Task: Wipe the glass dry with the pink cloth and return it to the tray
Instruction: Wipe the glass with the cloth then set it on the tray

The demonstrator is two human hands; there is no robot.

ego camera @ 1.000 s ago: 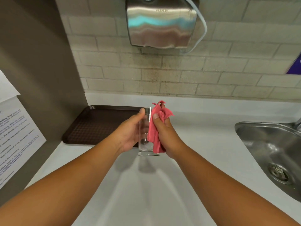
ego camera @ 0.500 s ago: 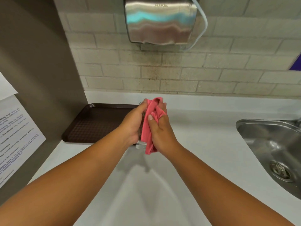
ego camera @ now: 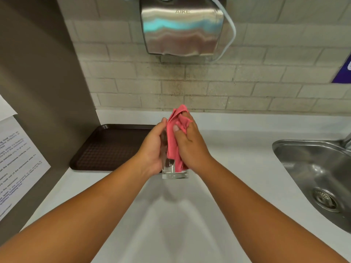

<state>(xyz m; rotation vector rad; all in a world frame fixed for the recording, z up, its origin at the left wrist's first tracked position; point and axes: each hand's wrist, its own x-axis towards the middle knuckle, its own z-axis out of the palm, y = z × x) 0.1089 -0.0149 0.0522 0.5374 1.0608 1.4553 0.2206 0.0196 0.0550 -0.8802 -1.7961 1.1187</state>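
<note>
Left hand [ego camera: 152, 149]: one — curled round the left side of the glass [ego camera: 173, 172], thumb up near the rim, gripping it clear of the worktop [ego camera: 237, 149].
Right hand [ego camera: 188, 147]: one — closed over the pink cloth [ego camera: 176, 133], pressing it against the right side of the glass, fingers folded into the fabric at the top.
Glass: one, clear, upright, held between both hands above the worktop; only its thick base and a strip of its wall show.
Pink cloth: one, bunched, running from above the rim down nearly to the base.
Tray [ego camera: 110, 147]: one, dark brown, in the worktop's back left corner, just left of the hands and partly behind the left hand; the part that shows carries nothing.
Sink [ego camera: 313, 168]: one, steel, set into the worktop's right edge, well apart from the glass.
Hand dryer [ego camera: 180, 31]: one, steel, on the tiled wall above.
Paper notices [ego camera: 17, 164]: two sheets on the left panel, text too small to read.
</note>
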